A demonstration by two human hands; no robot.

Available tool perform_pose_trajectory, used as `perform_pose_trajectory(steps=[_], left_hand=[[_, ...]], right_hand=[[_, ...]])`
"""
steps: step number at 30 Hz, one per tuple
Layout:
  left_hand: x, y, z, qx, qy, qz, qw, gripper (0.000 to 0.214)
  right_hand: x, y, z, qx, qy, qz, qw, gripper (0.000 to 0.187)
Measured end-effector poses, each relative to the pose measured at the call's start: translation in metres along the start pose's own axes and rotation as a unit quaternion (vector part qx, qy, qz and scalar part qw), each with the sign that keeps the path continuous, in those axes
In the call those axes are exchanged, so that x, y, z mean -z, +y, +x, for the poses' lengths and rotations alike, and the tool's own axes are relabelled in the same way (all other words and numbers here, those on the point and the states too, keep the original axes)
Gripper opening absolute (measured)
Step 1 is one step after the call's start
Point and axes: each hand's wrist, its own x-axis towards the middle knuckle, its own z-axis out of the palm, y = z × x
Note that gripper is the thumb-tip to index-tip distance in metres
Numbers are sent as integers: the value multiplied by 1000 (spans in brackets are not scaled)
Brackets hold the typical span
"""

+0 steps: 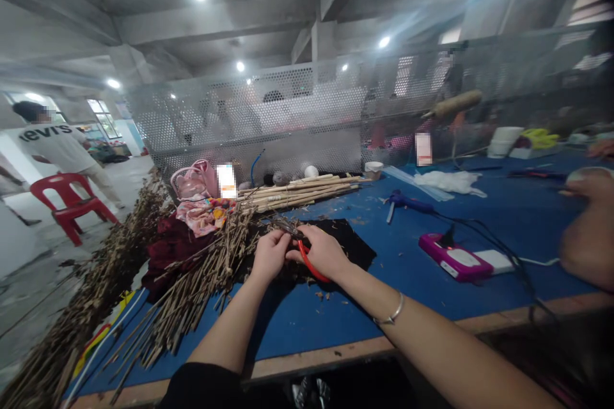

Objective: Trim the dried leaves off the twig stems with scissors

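Note:
My right hand [325,254] is closed around a pair of red-handled pliers [307,259], whose dark metal jaws point up and to the left. Close beside it, my left hand [271,254] is closed, thumb and fingers pinched just under the jaws; whatever sits between them is too small or hidden to make out. Under both hands lies a black cloth [352,246] with dry scraps on and around it. A heap of dried brown stems [187,307] spreads to the left of my left hand.
Pale sticks [302,192] lie behind my hands on the blue tabletop [307,332]. A blue glue gun [407,202] and a purple power strip [455,259] with cables are to the right. At far right is another person's arm [590,230]. A perforated metal screen [268,121] stands behind.

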Motion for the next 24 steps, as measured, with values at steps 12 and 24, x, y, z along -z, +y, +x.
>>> perform_pose_trajectory(steps=[12,24], left_hand=[[-1,-7,4,13,20,-11,1000,26],[-2,-4,3,-16,15,-3,1000,22]], right_hand=[[0,1,1,18,9,-47,999,60],[-1,4,3,13,23,-59,998,61]])
